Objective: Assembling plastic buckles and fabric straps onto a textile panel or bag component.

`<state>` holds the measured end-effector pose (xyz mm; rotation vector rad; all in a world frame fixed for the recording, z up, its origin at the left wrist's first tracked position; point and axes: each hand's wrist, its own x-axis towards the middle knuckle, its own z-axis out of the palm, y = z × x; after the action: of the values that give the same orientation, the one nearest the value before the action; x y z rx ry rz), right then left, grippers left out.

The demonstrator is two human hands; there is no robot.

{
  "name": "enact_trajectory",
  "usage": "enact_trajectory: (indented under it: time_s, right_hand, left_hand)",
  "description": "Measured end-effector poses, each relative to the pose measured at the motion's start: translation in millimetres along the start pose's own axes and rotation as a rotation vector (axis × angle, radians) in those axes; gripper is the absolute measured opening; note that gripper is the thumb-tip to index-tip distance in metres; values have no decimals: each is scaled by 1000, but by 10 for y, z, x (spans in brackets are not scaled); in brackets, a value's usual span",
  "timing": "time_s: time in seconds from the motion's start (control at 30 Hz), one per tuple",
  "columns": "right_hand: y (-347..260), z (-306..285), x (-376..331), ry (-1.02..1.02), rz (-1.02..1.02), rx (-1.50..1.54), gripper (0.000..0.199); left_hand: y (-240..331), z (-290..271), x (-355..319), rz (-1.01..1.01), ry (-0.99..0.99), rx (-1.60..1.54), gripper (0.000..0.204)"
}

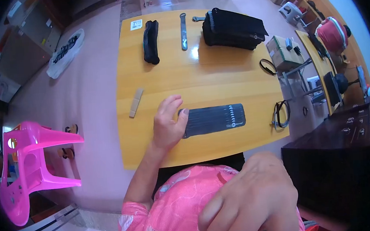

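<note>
"Where the left hand (168,123) lies, what are its fingers doing?"

"They are loosely bent and unclenched, reaching forward, with the thumb at the left end of the dark sheet (213,120). I see nothing gripped in them."

"And the right hand (255,200)?"

"It is raised close to the camera, knuckles up, fingers bent downward. The tips are hidden, so I cannot tell whether it grasps anything."

"Where exactly is the sheet?"

"Flat on the near part of the table (191,85), its long side running left to right. Lengthwise lines cross it, and a column of pale marks stands toward its right end."

"What lies around it?"

"A tan strip (136,103) to the left, beyond the left hand. Toward the right edge, one black loop (268,66) farther off and a nearer loop (282,114) just beside the sheet's side of the table."

"Along the far side?"

"A black pouch (150,42) at the left, a dark strap (184,32) in the middle, and a thick black stack (234,28) at the right."

"Off the table?"

"A pink stool (36,164) at the left, a pale bag (66,55) on the floor beyond it, and a carton (284,52) at the right."
</note>
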<state>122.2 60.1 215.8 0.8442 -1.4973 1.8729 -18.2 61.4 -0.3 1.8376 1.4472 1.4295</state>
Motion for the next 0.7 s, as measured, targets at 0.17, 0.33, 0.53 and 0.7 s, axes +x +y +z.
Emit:
enact_trajectory:
  time_s: [0.17,0.33,0.53,0.7]
  right_hand:
    - [143,-486,-357,-92,226,-375,25]
    - [909,-2024,-1032,564,973,-1825,32]
    - [1324,-2851,-1384,633,1143,-1961,24]
    - [1313,-2904,-1344,587,1179,-2075,15]
  left_hand:
    - [-24,35,-33,57,51,-7,23]
    - [-257,44,-89,-14,183,17,18]
    - [-254,-49,-83,-39,210,29,17]
    - [-168,-76,-103,-86,213,-66,15]
